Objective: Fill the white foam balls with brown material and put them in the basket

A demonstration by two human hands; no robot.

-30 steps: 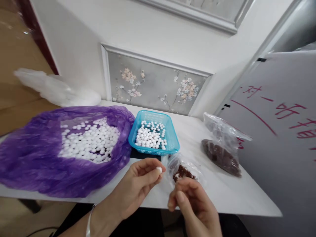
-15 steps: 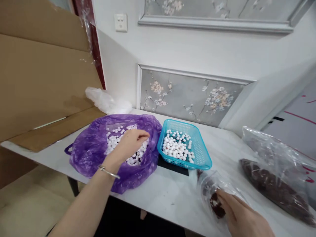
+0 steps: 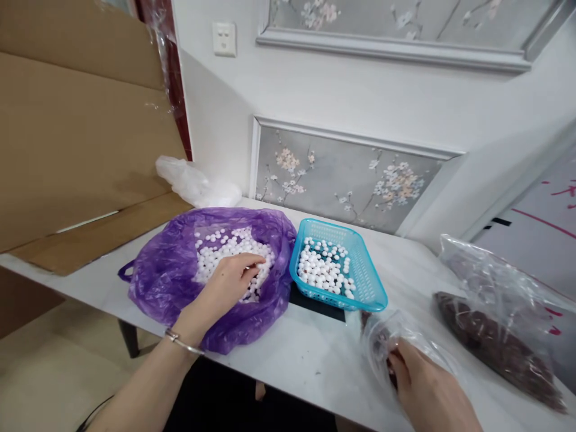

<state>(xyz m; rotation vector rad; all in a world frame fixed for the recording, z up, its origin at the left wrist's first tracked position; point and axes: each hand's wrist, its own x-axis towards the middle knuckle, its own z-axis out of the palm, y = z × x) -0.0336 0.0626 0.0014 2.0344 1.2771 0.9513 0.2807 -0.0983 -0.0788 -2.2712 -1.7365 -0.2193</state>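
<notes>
My left hand (image 3: 231, 279) reaches over small white balls (image 3: 216, 258) heaped in a spread-out purple plastic bag (image 3: 157, 294). Its thumb and fingertips are pinched together at the right side of the heap; whatever is between them is too small to make out. Low on the right, my right hand (image 3: 427, 381) has its fingers closed inside the mouth of a clear plastic bag (image 3: 378, 342) with dark brown contents. The fingertips there are partly hidden. Between the two bags, a blue plastic basket (image 3: 371, 282) contains more of the white balls.
A larger clear bag of dark brown material (image 3: 499, 342) lies at the right. Cardboard (image 3: 81, 138) stands at the left, with a crumpled white plastic bag (image 3: 193, 183) by the wall. Something flat and black (image 3: 317, 305) lies partly under the basket on the white table (image 3: 297, 366).
My left hand has lowered slightly toward the white balls and shifted left. My right hand has moved a little left and up, its fingers deeper in the clear bag, covering more of the dark contents.
</notes>
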